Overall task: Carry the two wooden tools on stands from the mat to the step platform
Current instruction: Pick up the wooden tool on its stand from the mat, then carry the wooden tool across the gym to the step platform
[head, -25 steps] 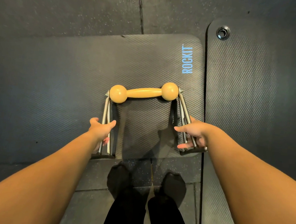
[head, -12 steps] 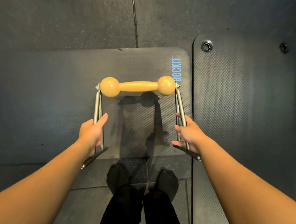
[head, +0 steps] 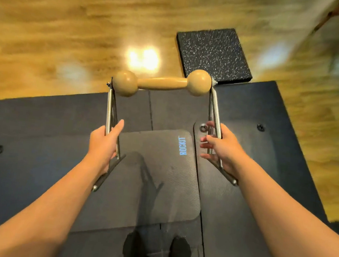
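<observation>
A wooden tool (head: 162,83), a dumbbell-shaped bar with a ball at each end, is mounted between two metal stand legs. It hangs in the air in front of me, above the dark mat (head: 159,179) marked ROCKIT. My left hand (head: 104,142) grips the left metal leg (head: 109,109). My right hand (head: 221,148) holds the right metal leg (head: 215,110), fingers partly spread. Only one wooden tool is in view. No step platform can be made out for certain.
Black rubber floor tiles (head: 39,127) lie under and around the mat, with a second mat (head: 240,198) at the right. Beyond them is wooden floor (head: 70,23) with a speckled black square pad (head: 212,53) on it. My feet (head: 158,250) stand at the mat's near edge.
The tool on its stand has been lifted off the mat and raised, with both hands on its legs. The view has tilted up, and the wooden floor and square pad have come into sight.
</observation>
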`<action>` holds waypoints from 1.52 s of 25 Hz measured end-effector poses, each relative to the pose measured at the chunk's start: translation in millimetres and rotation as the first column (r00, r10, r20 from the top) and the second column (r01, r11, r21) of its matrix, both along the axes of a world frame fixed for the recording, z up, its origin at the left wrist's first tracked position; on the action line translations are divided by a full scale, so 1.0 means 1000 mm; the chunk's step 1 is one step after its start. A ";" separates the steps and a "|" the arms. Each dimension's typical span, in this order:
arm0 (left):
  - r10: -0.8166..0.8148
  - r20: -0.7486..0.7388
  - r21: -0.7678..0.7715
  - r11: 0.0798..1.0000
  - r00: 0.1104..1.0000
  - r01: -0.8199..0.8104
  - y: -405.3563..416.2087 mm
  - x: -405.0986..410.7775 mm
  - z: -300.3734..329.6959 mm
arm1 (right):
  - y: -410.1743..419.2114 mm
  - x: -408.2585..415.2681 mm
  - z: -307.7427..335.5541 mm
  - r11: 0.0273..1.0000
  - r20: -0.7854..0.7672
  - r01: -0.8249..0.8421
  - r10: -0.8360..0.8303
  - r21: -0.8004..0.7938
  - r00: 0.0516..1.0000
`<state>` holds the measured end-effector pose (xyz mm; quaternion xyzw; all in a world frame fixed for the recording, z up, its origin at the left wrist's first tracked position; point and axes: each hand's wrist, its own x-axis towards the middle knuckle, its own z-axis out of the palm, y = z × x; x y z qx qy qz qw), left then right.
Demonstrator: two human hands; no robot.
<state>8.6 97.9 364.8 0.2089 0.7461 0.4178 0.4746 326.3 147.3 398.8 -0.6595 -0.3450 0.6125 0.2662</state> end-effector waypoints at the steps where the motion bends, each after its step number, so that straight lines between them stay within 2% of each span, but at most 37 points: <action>1: -0.001 -0.001 0.046 0.999 1.000 0.001 0.010 0.001 0.041 | 0.009 0.002 0.043 0.999 -0.013 -0.007 0.008 0.052 1.000; 7: -0.039 0.020 0.367 0.930 0.999 0.029 0.056 -0.006 0.308 | 0.048 0.003 0.293 0.945 -0.152 0.036 0.015 0.325 0.988; 9: -0.053 -0.036 0.449 0.891 0.998 0.064 0.066 -0.009 0.400 | 0.054 0.005 0.375 0.906 -0.193 0.047 0.039 0.420 0.980; 12: -0.038 -0.140 0.558 0.823 0.989 0.110 0.072 -0.016 0.524 | 0.058 0.001 0.493 0.818 -0.171 0.063 0.043 0.572 0.984; 15: -0.015 -0.171 0.644 0.755 0.985 0.123 0.070 -0.018 0.626 | 0.060 -0.004 0.588 0.721 -0.133 0.066 0.037 0.690 0.990; 19: -0.035 -0.130 0.759 0.640 0.991 0.122 0.055 -0.018 0.737 | 0.048 -0.012 0.694 0.619 -0.143 0.100 0.019 0.779 0.990; 26: -0.054 -0.032 0.850 0.523 0.998 0.055 0.024 -0.028 0.813 | 0.014 -0.021 0.788 0.486 -0.200 0.152 0.048 0.860 0.979; 31: -0.078 -0.044 0.898 0.434 0.996 0.074 0.016 -0.015 0.832 | 0.009 -0.012 0.809 0.417 -0.236 0.191 0.058 0.889 0.970; 38: 0.026 -0.130 0.906 0.410 0.991 0.108 0.059 0.032 0.858 | 0.068 0.028 0.822 0.386 -0.296 0.230 0.121 0.894 0.948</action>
